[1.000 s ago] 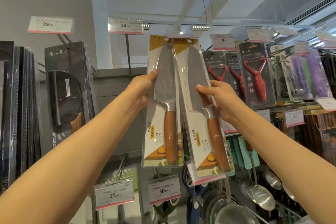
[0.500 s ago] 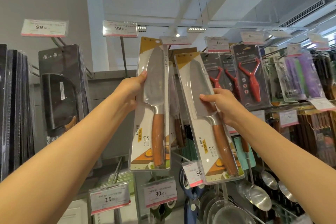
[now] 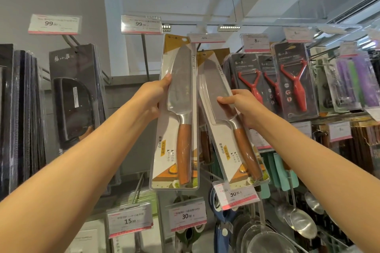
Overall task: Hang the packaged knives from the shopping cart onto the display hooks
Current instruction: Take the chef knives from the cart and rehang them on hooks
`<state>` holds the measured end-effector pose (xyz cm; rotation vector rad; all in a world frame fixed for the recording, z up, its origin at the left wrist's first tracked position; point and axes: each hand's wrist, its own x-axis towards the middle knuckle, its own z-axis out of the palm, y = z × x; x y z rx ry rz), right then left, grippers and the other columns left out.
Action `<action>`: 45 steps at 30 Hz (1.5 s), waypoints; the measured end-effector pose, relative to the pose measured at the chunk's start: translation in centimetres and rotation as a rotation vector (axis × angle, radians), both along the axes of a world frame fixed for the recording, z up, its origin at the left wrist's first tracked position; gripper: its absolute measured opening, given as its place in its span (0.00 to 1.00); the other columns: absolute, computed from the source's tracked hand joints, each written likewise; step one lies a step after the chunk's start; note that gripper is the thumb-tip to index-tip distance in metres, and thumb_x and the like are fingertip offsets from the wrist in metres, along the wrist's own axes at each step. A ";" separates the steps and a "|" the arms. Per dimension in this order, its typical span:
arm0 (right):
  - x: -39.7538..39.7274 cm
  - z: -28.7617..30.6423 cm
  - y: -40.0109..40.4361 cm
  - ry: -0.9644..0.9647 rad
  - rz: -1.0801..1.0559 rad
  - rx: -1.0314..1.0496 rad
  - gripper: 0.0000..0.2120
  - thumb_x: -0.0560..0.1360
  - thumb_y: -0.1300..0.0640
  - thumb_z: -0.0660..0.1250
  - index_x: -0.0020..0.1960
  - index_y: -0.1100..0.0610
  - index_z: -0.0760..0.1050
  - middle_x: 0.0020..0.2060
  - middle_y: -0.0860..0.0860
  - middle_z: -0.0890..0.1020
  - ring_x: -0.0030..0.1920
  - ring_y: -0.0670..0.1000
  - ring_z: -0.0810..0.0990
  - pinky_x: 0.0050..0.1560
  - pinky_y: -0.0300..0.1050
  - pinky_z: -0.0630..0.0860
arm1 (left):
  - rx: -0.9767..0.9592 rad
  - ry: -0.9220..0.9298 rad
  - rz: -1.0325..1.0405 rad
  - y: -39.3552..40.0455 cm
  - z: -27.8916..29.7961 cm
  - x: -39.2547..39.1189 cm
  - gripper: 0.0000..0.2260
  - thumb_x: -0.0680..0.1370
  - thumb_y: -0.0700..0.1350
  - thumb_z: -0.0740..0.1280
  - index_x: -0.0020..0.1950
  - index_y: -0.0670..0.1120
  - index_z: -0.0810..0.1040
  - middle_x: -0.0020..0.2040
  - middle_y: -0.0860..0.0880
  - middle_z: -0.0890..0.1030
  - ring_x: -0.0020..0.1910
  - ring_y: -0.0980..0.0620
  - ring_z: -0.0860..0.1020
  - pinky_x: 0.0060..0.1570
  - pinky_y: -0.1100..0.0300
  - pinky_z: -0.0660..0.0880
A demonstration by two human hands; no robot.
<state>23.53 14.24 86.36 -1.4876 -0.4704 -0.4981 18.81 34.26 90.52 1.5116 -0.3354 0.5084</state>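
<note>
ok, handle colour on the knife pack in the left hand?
Reddish-brown wood-look handle, with a silver metal neck above it. Head view, the only one, shows it clearly.

The display rack carries hanging red peelers, dark boxed knives and price tags.

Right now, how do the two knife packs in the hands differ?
The left pack hangs nearly upright; the right pack tilts, its bottom swung rightward. The left pack sits higher. The left hand grips one, the right hand the other. Both hold the same wooden-handled knife.
</note>
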 end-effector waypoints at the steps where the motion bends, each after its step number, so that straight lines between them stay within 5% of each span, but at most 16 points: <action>1: 0.2 -0.1 0.1 0.001 0.006 0.001 0.03 0.74 0.64 0.69 0.47 0.59 0.77 0.42 0.54 0.83 0.42 0.52 0.82 0.52 0.51 0.80 | -0.005 -0.001 -0.005 0.0 0.0 0.0 0.10 0.79 0.50 0.64 0.43 0.45 0.78 0.38 0.49 0.83 0.37 0.51 0.82 0.35 0.56 0.78; 11: 0.5 -0.1 0.1 -0.028 0.036 0.018 0.03 0.74 0.63 0.68 0.47 0.57 0.77 0.41 0.52 0.83 0.40 0.50 0.82 0.38 0.42 0.78 | -0.018 -0.006 0.000 -0.2 0.0 -0.3 0.10 0.78 0.50 0.65 0.43 0.44 0.78 0.37 0.48 0.82 0.36 0.51 0.81 0.39 0.56 0.79; 20: 1.5 1.0 0.2 -0.009 0.058 0.057 0.06 0.73 0.63 0.69 0.50 0.61 0.78 0.41 0.53 0.83 0.42 0.52 0.82 0.42 0.45 0.79 | -0.003 0.001 0.016 -0.3 -0.1 -0.7 0.11 0.78 0.51 0.65 0.44 0.44 0.78 0.38 0.48 0.82 0.37 0.50 0.81 0.39 0.55 0.79; 24: 2.3 1.4 0.2 0.031 0.031 0.052 0.11 0.72 0.61 0.71 0.54 0.62 0.78 0.49 0.56 0.83 0.50 0.55 0.81 0.53 0.51 0.78 | -0.021 -0.005 0.000 -0.3 0.0 -0.7 0.10 0.79 0.50 0.65 0.43 0.45 0.78 0.37 0.49 0.82 0.36 0.51 0.81 0.39 0.57 0.79; 38: 4.9 1.0 1.4 0.088 0.050 0.031 0.14 0.74 0.63 0.68 0.59 0.64 0.74 0.49 0.57 0.81 0.41 0.52 0.81 0.30 0.39 0.78 | -0.009 -0.003 0.010 -0.4 -0.2 -0.3 0.10 0.78 0.51 0.65 0.45 0.45 0.78 0.39 0.49 0.82 0.38 0.50 0.81 0.40 0.55 0.79; 45: 7.4 0.8 2.6 0.104 0.032 0.038 0.17 0.74 0.62 0.68 0.61 0.64 0.70 0.53 0.59 0.80 0.49 0.56 0.81 0.45 0.50 0.81 | 0.025 -0.001 0.031 -0.4 -0.1 -0.2 0.10 0.78 0.52 0.65 0.45 0.46 0.78 0.41 0.48 0.82 0.41 0.48 0.81 0.42 0.52 0.79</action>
